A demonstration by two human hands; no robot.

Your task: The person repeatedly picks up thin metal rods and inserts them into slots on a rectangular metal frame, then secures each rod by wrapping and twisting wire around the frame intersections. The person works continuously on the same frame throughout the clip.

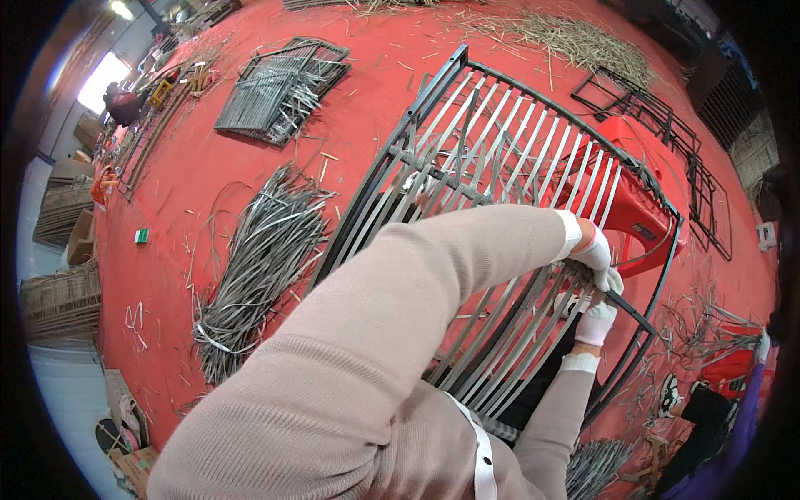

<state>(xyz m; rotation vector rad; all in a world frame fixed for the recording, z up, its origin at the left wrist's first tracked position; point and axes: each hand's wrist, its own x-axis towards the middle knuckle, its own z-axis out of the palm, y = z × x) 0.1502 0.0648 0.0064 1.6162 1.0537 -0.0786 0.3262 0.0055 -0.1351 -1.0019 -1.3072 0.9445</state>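
Where the white-gloved left hand [598, 253] and right hand [595, 323] meet at a metal frame [632, 311] — black, grey-strip-laced — finger closure cannot be told.

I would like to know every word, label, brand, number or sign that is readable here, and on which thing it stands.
No text is quoted.
Red plastic seat: small pale lettering near its edge, too small to read with certainty.
Small green-and-white item on the floor: too small to tell whether it has print.
Slatted frame and white gloves: no writing that I can see.
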